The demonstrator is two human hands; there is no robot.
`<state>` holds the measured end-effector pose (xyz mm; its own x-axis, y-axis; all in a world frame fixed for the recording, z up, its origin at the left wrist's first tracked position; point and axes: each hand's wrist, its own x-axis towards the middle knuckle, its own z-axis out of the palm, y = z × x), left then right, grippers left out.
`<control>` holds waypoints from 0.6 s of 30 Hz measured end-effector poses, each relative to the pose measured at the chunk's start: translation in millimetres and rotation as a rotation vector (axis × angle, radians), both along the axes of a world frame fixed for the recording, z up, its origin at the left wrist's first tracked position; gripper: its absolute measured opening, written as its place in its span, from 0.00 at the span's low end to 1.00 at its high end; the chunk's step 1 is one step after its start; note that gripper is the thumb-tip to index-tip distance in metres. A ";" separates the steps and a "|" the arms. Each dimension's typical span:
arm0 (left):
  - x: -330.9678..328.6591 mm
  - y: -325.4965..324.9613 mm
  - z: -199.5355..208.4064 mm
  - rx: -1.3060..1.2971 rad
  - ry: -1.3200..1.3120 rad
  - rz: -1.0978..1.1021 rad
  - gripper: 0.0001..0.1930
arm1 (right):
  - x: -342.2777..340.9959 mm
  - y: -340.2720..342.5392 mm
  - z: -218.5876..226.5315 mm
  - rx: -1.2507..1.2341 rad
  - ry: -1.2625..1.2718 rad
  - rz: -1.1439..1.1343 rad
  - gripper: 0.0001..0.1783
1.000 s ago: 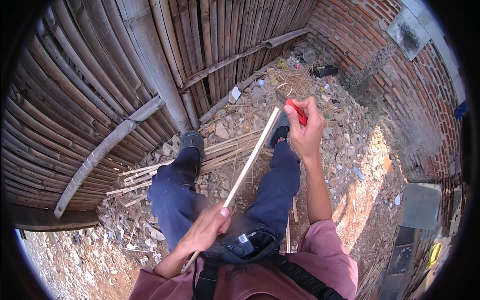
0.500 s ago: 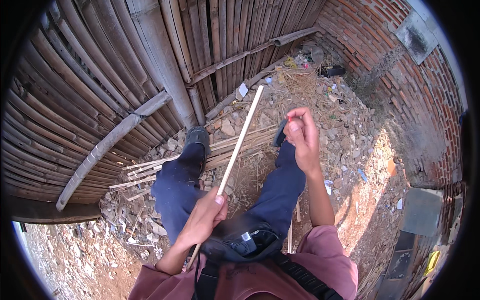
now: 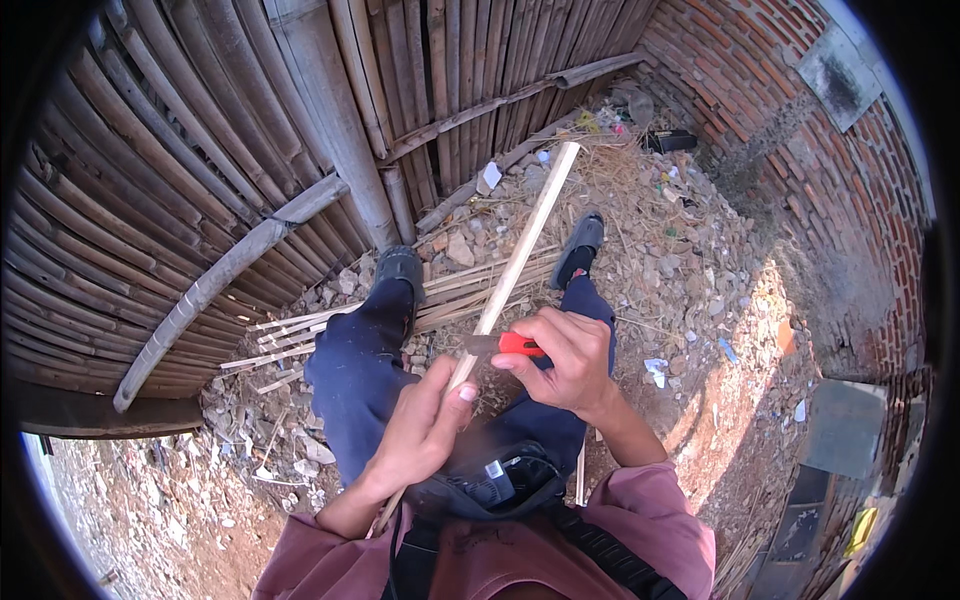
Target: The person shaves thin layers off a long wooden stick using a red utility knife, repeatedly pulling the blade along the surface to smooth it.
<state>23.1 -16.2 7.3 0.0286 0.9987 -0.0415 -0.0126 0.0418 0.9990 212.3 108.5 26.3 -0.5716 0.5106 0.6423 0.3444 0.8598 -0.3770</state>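
Observation:
My left hand [image 3: 415,430] is closed around a long pale wooden strip [image 3: 530,235]. The strip slants up and away from my lap, and its lower end runs back past my left wrist. In my right hand [image 3: 568,365] is a short knife with a red handle [image 3: 517,345], gripped with curled fingers. Its dark blade lies against the strip just above my left thumb. Between my feet and beside my left leg, several more pale strips [image 3: 470,295] lie on the ground.
A bamboo slat wall [image 3: 240,130] stands on the left, a brick wall [image 3: 780,140] on the right. Stones, straw and litter cover the ground [image 3: 660,260]. A grey panel [image 3: 845,425] and a yellow item [image 3: 862,528] are at the right edge.
My right hand has come down and left from beyond my right knee, bringing the knife blade onto the strip. The strip's far end has shifted right and up in my left hand.

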 end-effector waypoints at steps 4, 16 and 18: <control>-0.2 -1.6 5.9 -0.012 0.073 0.003 0.10 | 2.7 1.1 4.0 0.001 0.016 -0.060 0.20; 1.2 -4.0 9.2 -0.021 0.199 0.013 0.09 | 11.1 16.4 1.0 -0.009 0.080 -0.185 0.18; 1.2 -7.1 6.7 -0.051 0.225 -0.008 0.09 | 15.0 26.8 1.5 -0.056 0.167 -0.275 0.17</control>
<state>24.3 -23.3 14.0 0.0213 0.9950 -0.0977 0.2104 0.0910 0.9734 227.3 135.2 27.8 -0.2959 0.6685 0.6823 0.4903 0.7193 -0.4921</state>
